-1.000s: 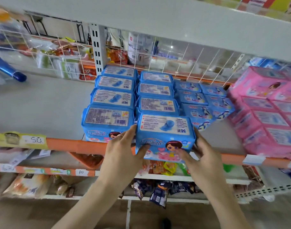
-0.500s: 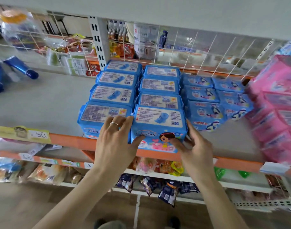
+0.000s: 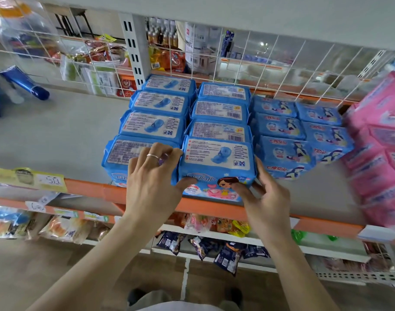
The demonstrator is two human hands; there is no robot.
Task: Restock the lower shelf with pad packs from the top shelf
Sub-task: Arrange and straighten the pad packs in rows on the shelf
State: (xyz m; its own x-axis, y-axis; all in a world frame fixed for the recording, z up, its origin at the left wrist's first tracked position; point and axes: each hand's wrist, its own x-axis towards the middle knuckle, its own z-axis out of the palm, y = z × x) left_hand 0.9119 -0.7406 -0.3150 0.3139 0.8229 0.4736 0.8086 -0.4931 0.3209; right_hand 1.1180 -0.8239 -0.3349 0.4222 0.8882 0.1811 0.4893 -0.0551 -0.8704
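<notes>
Since a second ago the pad pack (image 3: 216,162) has gone further back onto the shelf (image 3: 46,135) and hangs less over its orange lip. The left hand (image 3: 151,176) has slid up over the pack next door, and the view has dipped a little.

At the far left two blue tubes (image 3: 23,83) lie on bare shelf, with a yellow price tag (image 3: 46,180) on the lip below them. Next comes a column of blue packs. The left fingers (image 3: 167,153) lie curled over the top of its front pack (image 3: 122,153), their tips at the seam, while the thumb presses the pad pack's front face, so that hand pinches the left end. The pad pack heads the second column, touching the pack behind it, its long axis running left to right along the lip. The right hand (image 3: 266,196) holds the other end, its thumb on the front and its fingers along the right side. Past it are flatter blue packs (image 3: 286,153), then a pink stack (image 3: 376,153).

The pack lies straight ahead of both hands, caught evenly between them, neither hand nearer. It looks almost home. A last small push away from the body should square it up with its neighbour.
</notes>
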